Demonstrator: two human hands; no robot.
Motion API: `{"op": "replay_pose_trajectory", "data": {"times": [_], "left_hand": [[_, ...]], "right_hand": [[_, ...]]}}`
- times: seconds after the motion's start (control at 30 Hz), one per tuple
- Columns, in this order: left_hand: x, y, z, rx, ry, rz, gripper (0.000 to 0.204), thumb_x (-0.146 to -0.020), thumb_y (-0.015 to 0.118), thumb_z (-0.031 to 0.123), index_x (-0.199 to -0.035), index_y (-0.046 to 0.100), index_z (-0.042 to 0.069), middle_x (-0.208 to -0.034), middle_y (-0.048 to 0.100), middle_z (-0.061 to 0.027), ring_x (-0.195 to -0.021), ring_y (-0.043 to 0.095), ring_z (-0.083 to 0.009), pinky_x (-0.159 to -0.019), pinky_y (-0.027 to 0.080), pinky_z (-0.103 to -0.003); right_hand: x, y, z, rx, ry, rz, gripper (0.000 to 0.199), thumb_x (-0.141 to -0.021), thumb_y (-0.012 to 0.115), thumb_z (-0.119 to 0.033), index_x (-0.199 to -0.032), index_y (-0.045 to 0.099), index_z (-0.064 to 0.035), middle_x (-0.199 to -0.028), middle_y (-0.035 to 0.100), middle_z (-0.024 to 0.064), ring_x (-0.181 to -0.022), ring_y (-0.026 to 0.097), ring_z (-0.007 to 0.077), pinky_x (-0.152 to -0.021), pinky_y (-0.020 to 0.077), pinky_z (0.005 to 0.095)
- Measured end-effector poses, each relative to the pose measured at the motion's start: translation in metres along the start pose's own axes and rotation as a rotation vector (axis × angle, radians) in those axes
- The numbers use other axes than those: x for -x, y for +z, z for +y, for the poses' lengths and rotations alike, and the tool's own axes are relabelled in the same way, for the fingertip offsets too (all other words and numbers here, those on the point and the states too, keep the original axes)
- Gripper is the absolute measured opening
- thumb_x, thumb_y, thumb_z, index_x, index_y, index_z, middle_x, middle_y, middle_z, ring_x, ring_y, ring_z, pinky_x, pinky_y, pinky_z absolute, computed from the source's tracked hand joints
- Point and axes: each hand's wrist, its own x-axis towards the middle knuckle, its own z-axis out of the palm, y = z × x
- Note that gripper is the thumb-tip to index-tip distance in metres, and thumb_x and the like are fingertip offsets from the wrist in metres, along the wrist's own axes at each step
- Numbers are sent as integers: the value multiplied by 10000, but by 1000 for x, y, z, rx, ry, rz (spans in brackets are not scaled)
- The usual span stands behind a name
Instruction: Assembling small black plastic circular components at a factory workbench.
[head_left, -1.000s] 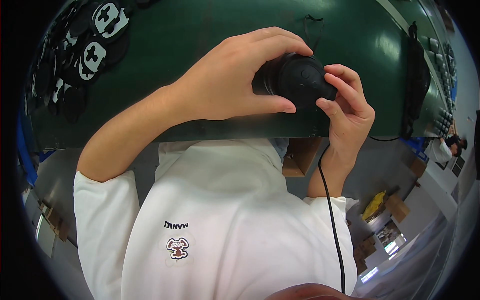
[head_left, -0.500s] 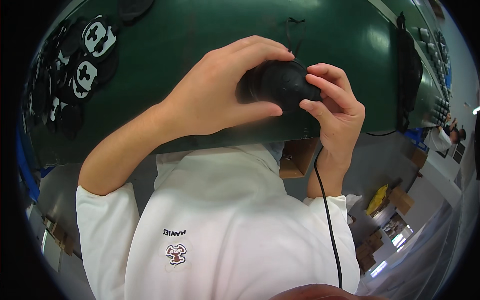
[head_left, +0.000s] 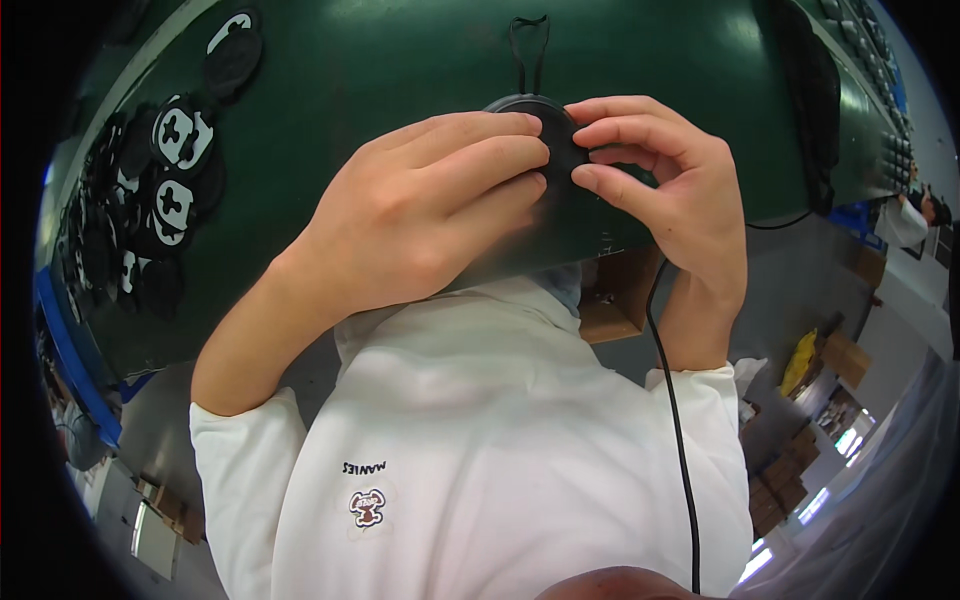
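Over the green desk (head_left: 400,60), toward the person's side, is a black round piece (head_left: 562,150), so that's my landmark. Can't tell if it's resting on the surface or held just above. Left hand (head_left: 420,205) comes in from its left, fingers laid close together across the top; the thumb's hidden, so no idea whether it's gripping or just pressing. Right hand (head_left: 685,180) is at its right rim, thumb and fingertips seemingly pinching it. My read: this is a two-handed handling step, and any move from this pose calls for a steady right pinch while the left fingers lift or slide.

Room-wise, a thin loop cord (head_left: 521,84) sticks out from the far side of the piece, so watch for snags. Well to its left there's a pile of black-and-white pieces (head_left: 172,208), and well to its right a long black thing (head_left: 805,110) I can't identify. Tightest spot is probably the desk's front edge, near the piece on the body side, with a brown box (head_left: 635,285) beyond it. Far side looks roomier, imo.
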Motion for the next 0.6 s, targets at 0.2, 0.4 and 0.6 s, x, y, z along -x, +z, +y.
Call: {"op": "replay_pose_trajectory", "data": {"times": [0.2, 0.4, 0.6], "left_hand": [[-9, 0, 2, -88, 17, -44, 339, -865, 791, 105, -1192, 757, 23, -1346, 723, -99, -1202, 712, -289, -967, 618, -367], [-19, -8, 15, -306, 40, -209, 363, -917, 740, 140, -1266, 731, 38, -1486, 659, -95, -1323, 643, -276, -1047, 582, -347], [-50, -30, 19, -609, 319, -526, 492, -979, 650, 141, -1466, 605, 191, -1604, 542, -55, -1241, 615, -241, -1028, 528, -338]], "right_hand": [[-6, -4, 24, -194, 60, -54, 202, -842, 837, 24, -1041, 801, 18, -1203, 770, 119, -933, 705, 136, -849, 580, 234], [-6, -11, 35, -217, 48, 19, 148, -900, 788, 13, -1048, 795, 17, -1110, 798, 104, -918, 722, 131, -851, 581, 225], [0, -56, 53, -205, -73, 386, 149, -995, 696, -41, -1102, 755, 43, -1008, 782, 113, -849, 706, 157, -804, 585, 241]]}}
